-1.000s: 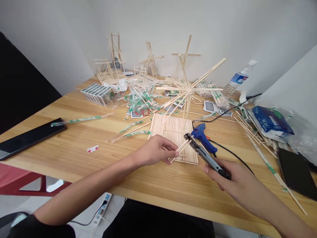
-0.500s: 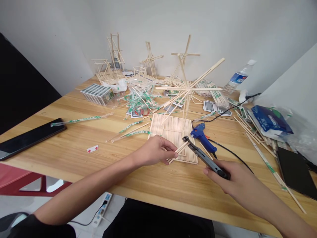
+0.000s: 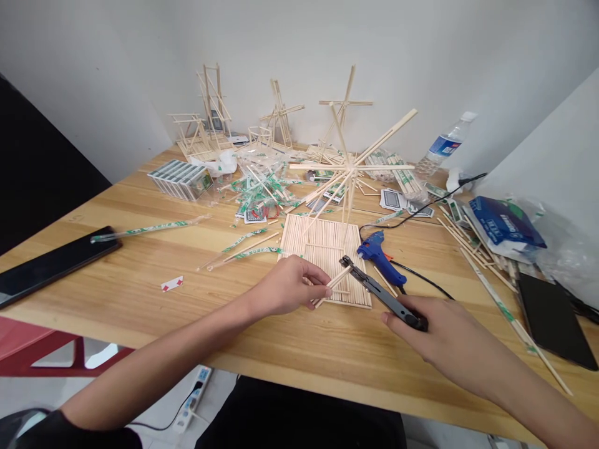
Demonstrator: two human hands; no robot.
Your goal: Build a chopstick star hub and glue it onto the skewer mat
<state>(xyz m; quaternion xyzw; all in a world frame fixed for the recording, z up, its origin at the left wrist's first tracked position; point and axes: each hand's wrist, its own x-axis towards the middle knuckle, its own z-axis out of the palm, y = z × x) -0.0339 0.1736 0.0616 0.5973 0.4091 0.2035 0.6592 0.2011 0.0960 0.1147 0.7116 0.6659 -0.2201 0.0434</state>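
My left hand (image 3: 299,284) pinches short wooden sticks (image 3: 340,276) between thumb and fingers, low over the front of a flat panel of sticks (image 3: 318,234) laid side by side. My right hand (image 3: 433,324) is wrapped round the handles of grey pliers (image 3: 374,287). Their dark jaws lie at the far ends of the held sticks; whether they bite into them I cannot tell. Thin sticks cross the panel's surface. Behind it rises a windmill-like frame of sticks (image 3: 352,167), its arms spread from one hub. A blue glue gun (image 3: 381,257) lies right of the panel.
Several stick structures (image 3: 281,115) stand along the wall. Plastic wrappers (image 3: 262,181), a clear box of cards (image 3: 180,179) and a water bottle (image 3: 442,146) fill the back. Left lies a phone (image 3: 60,265); right are loose sticks (image 3: 463,240), a blue packet (image 3: 505,227) and a black cable (image 3: 428,277).
The whole view has shifted slightly, so things appear a little further left. Both hands keep nearly the same pose, still holding the sticks and the pliers.
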